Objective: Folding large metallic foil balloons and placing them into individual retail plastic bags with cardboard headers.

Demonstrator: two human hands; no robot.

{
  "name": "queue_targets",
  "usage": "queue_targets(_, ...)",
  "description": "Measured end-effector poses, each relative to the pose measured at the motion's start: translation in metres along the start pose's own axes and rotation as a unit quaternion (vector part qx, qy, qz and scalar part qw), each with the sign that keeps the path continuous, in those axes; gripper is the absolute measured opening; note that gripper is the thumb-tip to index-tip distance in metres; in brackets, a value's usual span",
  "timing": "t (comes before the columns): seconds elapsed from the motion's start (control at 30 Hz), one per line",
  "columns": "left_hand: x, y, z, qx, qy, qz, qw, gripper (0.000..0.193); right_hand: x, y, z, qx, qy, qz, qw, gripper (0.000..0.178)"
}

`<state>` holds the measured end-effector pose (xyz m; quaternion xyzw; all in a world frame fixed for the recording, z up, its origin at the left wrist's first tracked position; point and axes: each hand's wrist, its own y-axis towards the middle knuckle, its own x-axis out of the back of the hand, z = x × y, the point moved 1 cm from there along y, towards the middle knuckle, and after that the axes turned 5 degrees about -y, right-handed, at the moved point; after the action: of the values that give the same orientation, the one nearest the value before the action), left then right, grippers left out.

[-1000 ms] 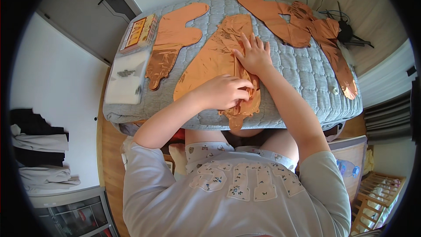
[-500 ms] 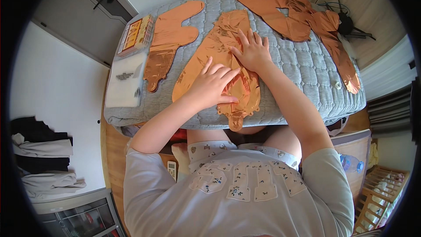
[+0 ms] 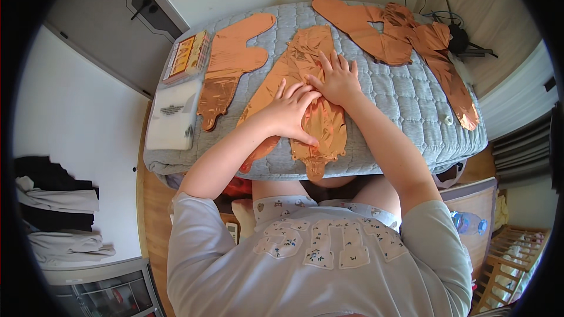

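Your left hand [image 3: 289,113] and right hand [image 3: 336,77] both lie flat, fingers spread, pressing down on the copper foil balloon [image 3: 305,91] in the middle of the grey quilted surface [image 3: 399,97]; neither hand grips anything, and the two hands touch at the fingertips. The balloon runs lengthwise toward you, its tail hanging over the near edge. Just to its left lies another flat foil balloon [image 3: 232,61], then a white packet [image 3: 171,113] and a small box [image 3: 187,56]. More foil balloons [image 3: 405,41] lie at the far right.
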<state>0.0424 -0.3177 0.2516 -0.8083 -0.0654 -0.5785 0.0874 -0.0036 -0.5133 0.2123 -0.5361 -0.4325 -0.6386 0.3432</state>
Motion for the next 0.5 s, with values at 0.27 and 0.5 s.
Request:
queue_targets(0.27,0.001,0.006,-0.003,0.009,-0.016,0.003,1.000,0.130,0.005,-0.004,-0.001,-0.009,0.012,0.014,1.000,0.099)
queue_targets(0.5,0.000,-0.013,-0.016,0.073,0.032,-0.039,0.996,0.123,0.006,-0.001,-0.001,-0.002,0.017,0.027,0.999,0.105)
